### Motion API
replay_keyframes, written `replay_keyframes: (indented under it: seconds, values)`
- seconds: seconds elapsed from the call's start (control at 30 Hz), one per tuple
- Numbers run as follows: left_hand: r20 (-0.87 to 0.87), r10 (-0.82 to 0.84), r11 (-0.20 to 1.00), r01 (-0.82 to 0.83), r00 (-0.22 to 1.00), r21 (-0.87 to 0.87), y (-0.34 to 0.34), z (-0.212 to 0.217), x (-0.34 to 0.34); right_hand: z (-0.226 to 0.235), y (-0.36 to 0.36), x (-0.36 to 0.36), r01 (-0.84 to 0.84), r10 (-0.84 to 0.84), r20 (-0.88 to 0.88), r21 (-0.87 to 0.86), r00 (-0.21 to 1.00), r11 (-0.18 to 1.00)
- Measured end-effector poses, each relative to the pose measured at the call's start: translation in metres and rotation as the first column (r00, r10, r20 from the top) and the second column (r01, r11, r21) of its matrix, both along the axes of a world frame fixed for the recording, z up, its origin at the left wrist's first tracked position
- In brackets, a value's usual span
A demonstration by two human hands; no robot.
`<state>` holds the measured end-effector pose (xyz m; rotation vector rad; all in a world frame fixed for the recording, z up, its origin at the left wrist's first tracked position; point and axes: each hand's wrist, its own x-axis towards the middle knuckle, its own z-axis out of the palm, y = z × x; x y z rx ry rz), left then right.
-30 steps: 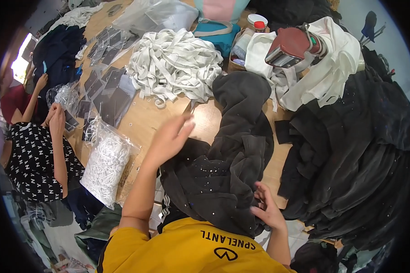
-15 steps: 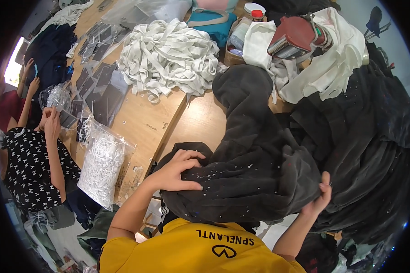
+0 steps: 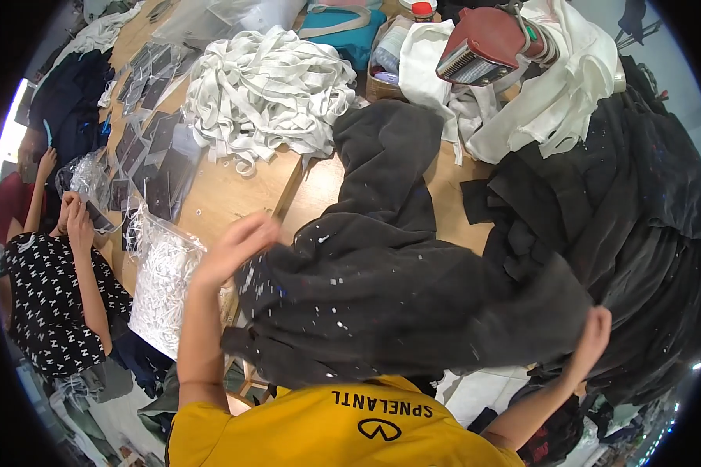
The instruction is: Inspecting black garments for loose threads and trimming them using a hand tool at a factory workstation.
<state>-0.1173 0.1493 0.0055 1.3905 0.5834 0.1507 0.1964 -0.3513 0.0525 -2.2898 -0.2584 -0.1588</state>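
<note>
A dark grey garment (image 3: 397,280) flecked with white specks is spread wide in front of me, above the wooden table (image 3: 226,194). My left hand (image 3: 237,245) grips its left edge, raised and blurred. At the garment's right edge my right hand (image 3: 592,335) has its fingers closed on the cloth. One part of the garment runs away from me across the table toward a heap of white straps (image 3: 269,86). My yellow shirt (image 3: 343,428) fills the lower edge.
A large pile of black garments (image 3: 631,202) lies at the right. White cloth (image 3: 553,93) and a red-brown device (image 3: 483,43) sit at the back. A clear bag of white pieces (image 3: 160,288) and dark packets (image 3: 156,156) lie left. A person in a black patterned top (image 3: 47,303) sits at far left.
I have lifted the dark garment and pulled it wider between both hands. My left hand moved up and left; my right hand moved out to the right.
</note>
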Motion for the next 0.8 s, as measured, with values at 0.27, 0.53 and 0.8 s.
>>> replay_keyframes:
  seconds: [0.27,0.53,0.8]
  values:
    - [-0.085,-0.169,0.654,0.176,0.982,0.736,-0.036,-0.106,0.11,-0.032,0.224,-0.058,-0.713,0.73,0.065,-0.168,0.681,0.68]
    - [-0.351,-0.093,0.537,0.344,0.932,0.771,-0.049,-0.069,0.115,-0.095,0.254,-0.079,-0.742,0.734,0.183,-0.033,0.654,0.669]
    - [-0.052,0.522,0.824,-0.52,0.851,-0.225,-0.012,-0.081,0.083,-0.083,0.183,-0.078,-0.581,0.549,0.291,0.029,0.784,0.814]
